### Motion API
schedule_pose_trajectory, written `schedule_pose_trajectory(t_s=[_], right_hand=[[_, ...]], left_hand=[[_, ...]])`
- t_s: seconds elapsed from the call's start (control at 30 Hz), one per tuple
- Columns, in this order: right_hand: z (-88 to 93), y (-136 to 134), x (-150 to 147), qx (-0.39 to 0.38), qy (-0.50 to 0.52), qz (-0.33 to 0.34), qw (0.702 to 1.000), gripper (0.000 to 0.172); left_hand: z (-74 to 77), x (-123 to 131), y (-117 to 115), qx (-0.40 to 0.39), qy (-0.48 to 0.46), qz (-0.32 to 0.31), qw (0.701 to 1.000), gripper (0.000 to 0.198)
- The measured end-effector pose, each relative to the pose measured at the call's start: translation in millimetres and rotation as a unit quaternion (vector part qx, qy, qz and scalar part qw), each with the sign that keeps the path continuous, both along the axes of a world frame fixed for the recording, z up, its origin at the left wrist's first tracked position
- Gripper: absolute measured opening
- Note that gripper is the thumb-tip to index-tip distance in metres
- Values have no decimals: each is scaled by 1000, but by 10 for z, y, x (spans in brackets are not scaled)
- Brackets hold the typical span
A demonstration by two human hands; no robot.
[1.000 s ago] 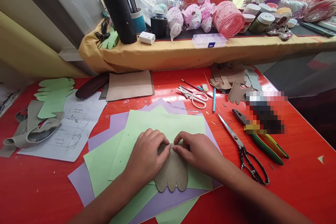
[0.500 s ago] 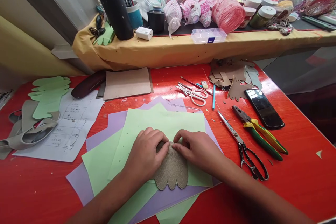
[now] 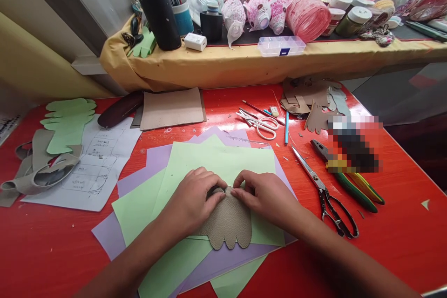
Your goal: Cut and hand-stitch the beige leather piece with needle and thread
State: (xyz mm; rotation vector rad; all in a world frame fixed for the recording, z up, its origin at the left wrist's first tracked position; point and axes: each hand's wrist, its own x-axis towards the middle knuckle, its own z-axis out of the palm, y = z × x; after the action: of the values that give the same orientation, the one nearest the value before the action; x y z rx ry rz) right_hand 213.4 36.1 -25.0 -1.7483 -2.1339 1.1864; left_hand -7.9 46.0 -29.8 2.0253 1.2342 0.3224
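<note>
A soft grey leather piece with a wavy bottom edge is laid flat on a sheet of green paper. More green sheets and some purple paper are spread under it, near the front of the red table.

The left side of the leather piece is covered by the left hand. Its fingers are bent down, and the top edge of the piece is held in a small, tight grip. The same top edge is pinched by the fingertips of the right hand, so that grip is nearly closed too. The two hands are kept very close, almost touching at the fingertips.

To the right, big scissors and green pliers are laid side by side on the table. Small white scissors and a blue pencil are seen farther back. On the left, a drawing sheet is spread out, with green cut shapes beside it.
</note>
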Motion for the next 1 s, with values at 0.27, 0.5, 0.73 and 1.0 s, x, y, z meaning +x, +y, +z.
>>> schedule_pose_trajectory(t_s=[0.27, 0.5, 0.73, 1.0], right_hand=[[11, -6, -4, 3, 1, -2, 1000, 11], [3, -4, 4, 4, 4, -1, 1000, 9], [19, -9, 4, 7, 1, 1, 1000, 9], [11, -37, 29, 13, 12, 0, 1000, 8]], left_hand=[[3, 7, 1, -8, -1, 10, 1000, 17], [4, 16, -16, -17, 7, 10, 1000, 13], [-49, 69, -71, 41, 23, -24, 999, 19], [-49, 79, -71, 40, 24, -15, 999, 14]])
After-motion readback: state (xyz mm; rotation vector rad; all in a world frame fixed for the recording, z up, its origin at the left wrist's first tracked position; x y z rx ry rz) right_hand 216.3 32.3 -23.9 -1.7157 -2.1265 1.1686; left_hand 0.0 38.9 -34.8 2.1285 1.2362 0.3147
